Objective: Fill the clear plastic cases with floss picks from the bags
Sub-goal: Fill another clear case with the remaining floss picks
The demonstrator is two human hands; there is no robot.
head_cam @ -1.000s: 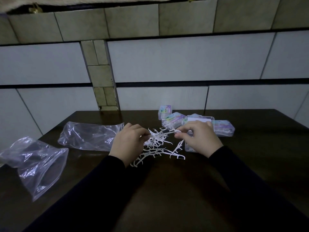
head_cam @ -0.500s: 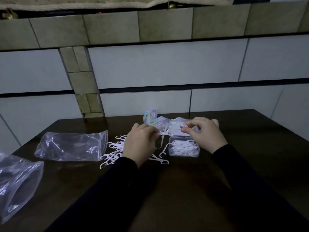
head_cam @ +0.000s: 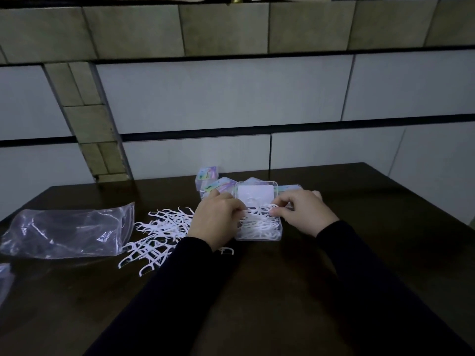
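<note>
Dark wooden desk (head_cam: 282,291) against a tiled wall. Near its middle, the left hand (head_cam: 214,223) and right hand (head_cam: 302,214) each pinch floss picks (head_cam: 259,224) over an open clear case (head_cam: 258,231). Loose picks (head_cam: 156,235) and an empty bag (head_cam: 66,231) lie toward the left edge.

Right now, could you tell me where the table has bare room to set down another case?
Bare wood lies right of the right hand, out to the table edge, and along the near side around both sleeves. It is crowded left of the open case, where loose floss picks spread up to the plastic bag, and behind it, where the closed cases cluster.
</note>
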